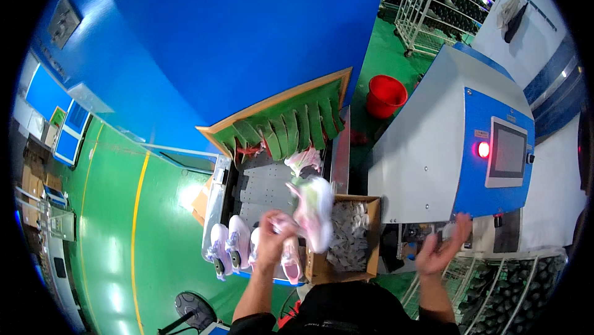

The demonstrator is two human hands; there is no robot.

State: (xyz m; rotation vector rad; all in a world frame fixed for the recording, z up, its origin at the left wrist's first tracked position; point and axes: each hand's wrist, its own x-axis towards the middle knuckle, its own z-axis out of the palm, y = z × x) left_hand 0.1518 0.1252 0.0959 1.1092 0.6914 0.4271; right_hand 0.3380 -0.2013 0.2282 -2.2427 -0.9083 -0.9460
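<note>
My left hand (270, 242) is closed on the pink edge of a white and pink sneaker (317, 214), which is smeared by motion. The sneaker is lifted over the near end of a conveyor (260, 189). Beside and below that hand, white and pink sneakers stand in a row, among them a sneaker (237, 242) at the left and a sneaker (291, 262) at the right; my hand partly hides the middle of the row. Another sneaker (303, 160) lies under the green flaps. My right hand (442, 251) is raised at the right, fingers apart, holding nothing.
Green strip flaps (288, 127) hang in the wood-framed opening of a big blue machine (260, 38). A cardboard box (374, 236) of greyish-white pieces adjoins the conveyor. Right are a grey-blue machine (421, 149) with a lit red lamp, a red bucket (386, 96) and a wire rack (476, 298).
</note>
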